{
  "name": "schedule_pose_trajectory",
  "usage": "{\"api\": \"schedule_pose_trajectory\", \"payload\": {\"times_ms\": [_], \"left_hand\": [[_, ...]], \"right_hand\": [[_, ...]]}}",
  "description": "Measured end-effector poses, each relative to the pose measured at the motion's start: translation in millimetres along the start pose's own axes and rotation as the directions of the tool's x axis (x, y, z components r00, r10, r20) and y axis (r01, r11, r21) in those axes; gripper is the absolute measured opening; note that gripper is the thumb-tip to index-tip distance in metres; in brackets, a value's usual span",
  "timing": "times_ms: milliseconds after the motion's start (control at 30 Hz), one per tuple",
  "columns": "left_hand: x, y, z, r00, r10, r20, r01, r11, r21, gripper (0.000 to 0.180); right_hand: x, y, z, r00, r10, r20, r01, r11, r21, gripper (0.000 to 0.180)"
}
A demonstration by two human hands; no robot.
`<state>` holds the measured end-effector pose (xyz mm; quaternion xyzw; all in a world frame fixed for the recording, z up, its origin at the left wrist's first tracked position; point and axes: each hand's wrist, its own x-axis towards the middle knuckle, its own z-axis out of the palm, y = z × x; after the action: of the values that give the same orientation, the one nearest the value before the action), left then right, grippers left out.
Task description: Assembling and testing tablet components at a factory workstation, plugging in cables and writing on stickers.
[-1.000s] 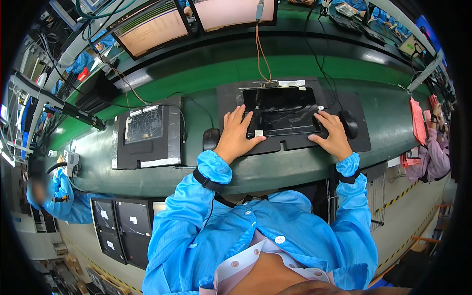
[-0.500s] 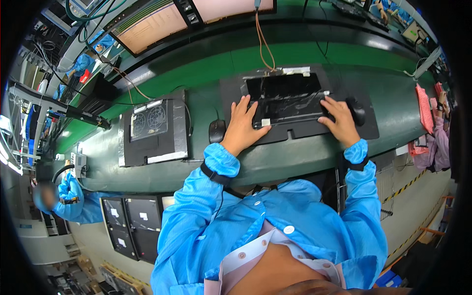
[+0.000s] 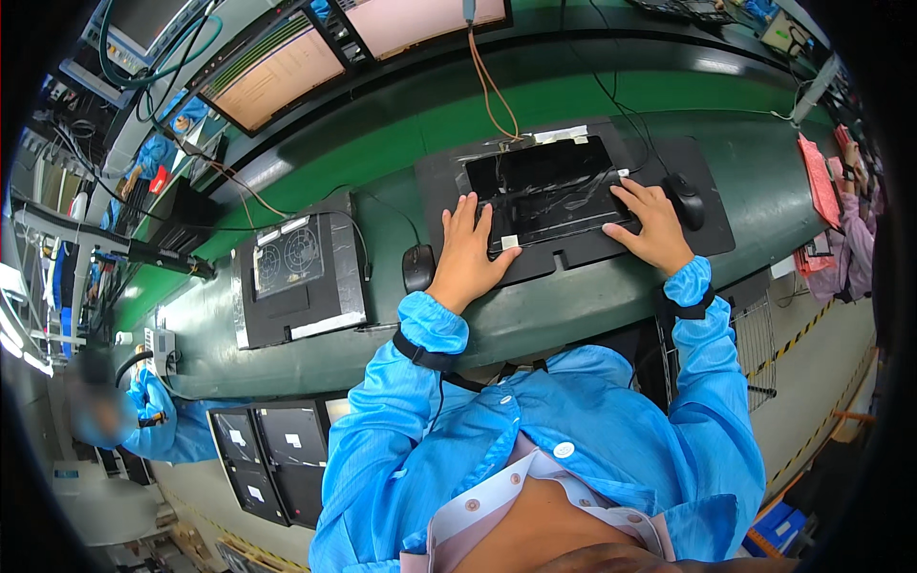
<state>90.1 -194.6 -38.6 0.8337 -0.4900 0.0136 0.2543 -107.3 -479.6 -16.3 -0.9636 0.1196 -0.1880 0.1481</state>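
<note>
Far left: a co-worker's blue sleeve (image 3: pixel 158 430) shows below the edge of the green desk (image 3: pixel 755 181). On the desk's left part lies a black rectangular unit with two round fan grilles (image 3: pixel 296 272), flat on its back. Right of it, a black computer mouse (image 3: pixel 417 267) sits just beside the person's left wrist.

Centre: a dark flat panel (image 3: pixel 554 191) lies on a black mat (image 3: pixel 712 224) directly ahead of the person, its glossy face up and covered with wrinkled clear film. An orange cable (image 3: pixel 492 86) runs from above down to the panel's upper left corner.

The left hand (image 3: pixel 470 253) rests on the panel's lower left corner, fingers (image 3: pixel 468 212) extended flat and slightly spread, thumb beside a small white tab at the lower edge; it presses rather than closes on anything. The right hand (image 3: pixel 651 224) lies palm down on the panel's lower right corner, fingers likewise flat and a little apart. Both wrists wear black straps over blue sleeves.

Right: a second black mouse (image 3: pixel 686 199) sits on the mat, just beyond the right hand. Farther right, a pink sheet (image 3: pixel 820 177) lies near the desk's end.
</note>
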Motion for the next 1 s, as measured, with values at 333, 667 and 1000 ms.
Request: {"api": "schedule_pose_trajectory", "payload": {"times_ms": [333,667,1000], "left_hand": [[-60.9,28.2,-56.6,0.971,0.154,-0.186,-0.205,0.93,-0.303,0.032],[-181.2,-30.2,-53.9,0.941,-0.294,-0.168,0.222,0.91,-0.349,0.023],[-175.3,-46.8,-35.4,0.869,-0.431,-0.242,0.232,0.789,-0.569,0.026]], "right_hand": [[-56.7,-39.2,-2.7,0.984,0.058,-0.17,-0.072,0.995,-0.075,0.075],[-97.5,-69.1,46.3,0.805,0.22,-0.551,-0.152,0.974,0.167,0.016],[-98.0,-61.5,60.0,0.818,0.231,-0.527,-0.203,0.973,0.111,0.007]]}}
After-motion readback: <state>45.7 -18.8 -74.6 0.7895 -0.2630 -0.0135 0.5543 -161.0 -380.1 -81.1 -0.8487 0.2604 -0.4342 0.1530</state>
